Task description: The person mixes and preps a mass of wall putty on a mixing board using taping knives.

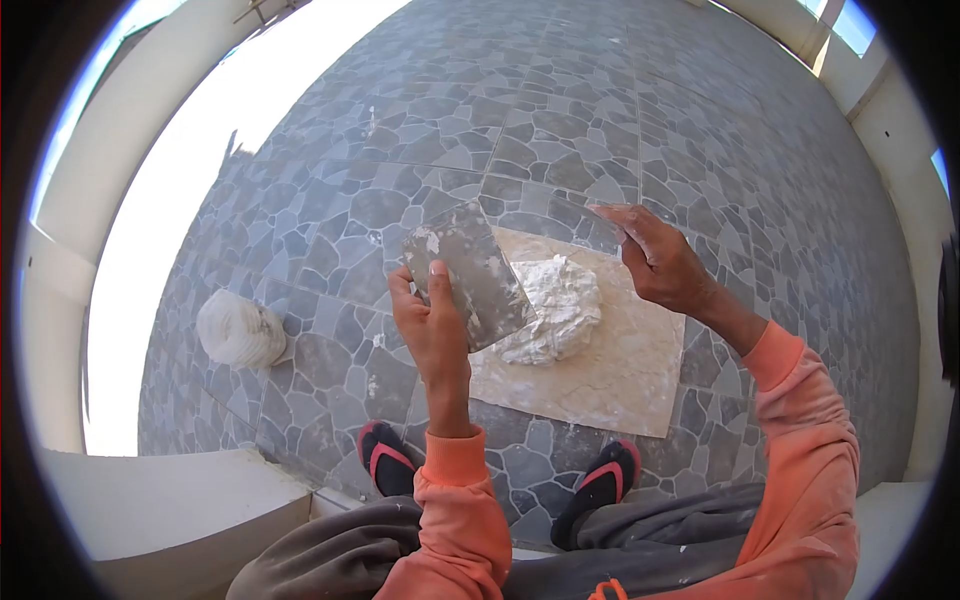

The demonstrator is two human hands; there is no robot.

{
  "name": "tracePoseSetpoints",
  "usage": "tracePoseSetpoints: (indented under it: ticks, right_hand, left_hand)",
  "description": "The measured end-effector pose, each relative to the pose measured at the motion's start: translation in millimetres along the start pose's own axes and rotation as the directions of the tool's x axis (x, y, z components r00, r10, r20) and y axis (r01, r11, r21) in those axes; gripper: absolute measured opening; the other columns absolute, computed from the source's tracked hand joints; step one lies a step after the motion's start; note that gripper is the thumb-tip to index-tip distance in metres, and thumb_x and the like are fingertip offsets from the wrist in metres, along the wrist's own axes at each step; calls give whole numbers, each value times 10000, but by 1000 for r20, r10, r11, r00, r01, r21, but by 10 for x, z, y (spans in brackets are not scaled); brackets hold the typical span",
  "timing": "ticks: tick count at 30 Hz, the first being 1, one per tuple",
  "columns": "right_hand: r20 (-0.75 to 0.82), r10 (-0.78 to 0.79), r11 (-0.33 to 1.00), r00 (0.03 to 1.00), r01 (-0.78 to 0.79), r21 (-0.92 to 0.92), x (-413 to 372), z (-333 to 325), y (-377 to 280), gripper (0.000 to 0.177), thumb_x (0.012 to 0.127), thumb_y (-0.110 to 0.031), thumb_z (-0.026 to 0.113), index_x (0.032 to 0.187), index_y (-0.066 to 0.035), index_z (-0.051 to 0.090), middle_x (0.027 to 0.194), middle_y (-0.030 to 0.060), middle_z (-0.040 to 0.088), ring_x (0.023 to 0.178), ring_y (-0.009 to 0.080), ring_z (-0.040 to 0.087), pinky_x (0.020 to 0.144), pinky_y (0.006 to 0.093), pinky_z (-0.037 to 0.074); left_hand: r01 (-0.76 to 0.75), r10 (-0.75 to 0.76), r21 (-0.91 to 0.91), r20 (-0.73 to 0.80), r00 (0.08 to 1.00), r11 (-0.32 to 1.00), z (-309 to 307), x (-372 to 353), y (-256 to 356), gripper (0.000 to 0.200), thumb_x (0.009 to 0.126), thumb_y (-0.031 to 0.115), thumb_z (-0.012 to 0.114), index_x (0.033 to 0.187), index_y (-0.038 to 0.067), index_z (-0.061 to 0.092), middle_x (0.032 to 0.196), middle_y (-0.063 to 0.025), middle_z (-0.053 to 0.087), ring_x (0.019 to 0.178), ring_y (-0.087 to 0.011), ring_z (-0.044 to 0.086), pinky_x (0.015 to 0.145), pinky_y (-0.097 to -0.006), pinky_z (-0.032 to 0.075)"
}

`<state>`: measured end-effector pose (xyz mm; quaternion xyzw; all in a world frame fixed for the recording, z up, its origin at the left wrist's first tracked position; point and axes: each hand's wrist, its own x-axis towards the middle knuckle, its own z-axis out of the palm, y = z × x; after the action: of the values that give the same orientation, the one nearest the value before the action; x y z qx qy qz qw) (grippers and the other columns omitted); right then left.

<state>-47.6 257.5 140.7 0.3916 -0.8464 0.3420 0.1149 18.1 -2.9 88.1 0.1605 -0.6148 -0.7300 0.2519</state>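
Note:
My left hand (432, 318) is closed on the edge of a flat grey rectangular plate (465, 275), thumb on its upper face. Dried white smears and chips mark that plate, which hangs tilted over the left side of a mound of white putty-like paste (560, 310). The paste is heaped on a beige marbled square tile (630, 375) lying on the floor. To the right, above the tile's far right part, my right hand (660, 262) has its fingers pressed together, whitened at the tips. Whatever they pinch, if anything, is too thin to make out.
A whitish translucent roll or tub (240, 330) stands on the stone-patterned floor (400, 130) at the left. My feet in black and red flip-flops (612, 475) are close to the tile's near edge. White ledges (180, 500) flank me, and a pale wall (880, 180) curves along the right.

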Motion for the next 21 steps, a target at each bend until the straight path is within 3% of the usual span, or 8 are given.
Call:
tracePoseSetpoints:
  ticks: [5,9,15,21]
  right_hand:
    - [21,-259,965,966,260,-39,279,90,-197,498,837,113,546,1301,-69,542,1260,129,609,1151,307,600,963,384,512]
    - [9,-262,962,965,262,-79,336,147,-188,455,855,62,563,1289,-73,551,1208,126,638,1128,307,610,979,428,500]
    - [26,-224,970,974,226,-89,322,138,-130,460,856,57,559,1298,-69,547,1206,142,637,1138,313,606,980,433,499]
    - [71,-204,976,977,208,-65,305,141,-129,456,865,68,540,1306,-49,544,1201,162,628,1116,324,611,974,419,505]
  left_hand:
    - [-139,131,152,63,989,979,78,-70,-63,164,1013,197,555,1039,45,497,908,-60,641,777,-62,584,678,-229,490]
    - [-146,128,277,82,988,950,181,-172,65,178,1011,201,558,1027,34,498,888,-66,639,767,-71,582,685,-234,477]
    - [-141,123,234,86,989,962,240,-214,57,165,1005,167,545,1038,16,489,852,-55,578,732,-86,535,651,-262,453]
    - [-162,144,249,88,986,955,241,-221,41,161,1008,187,551,1016,32,505,863,-65,640,734,-74,581,661,-243,474]
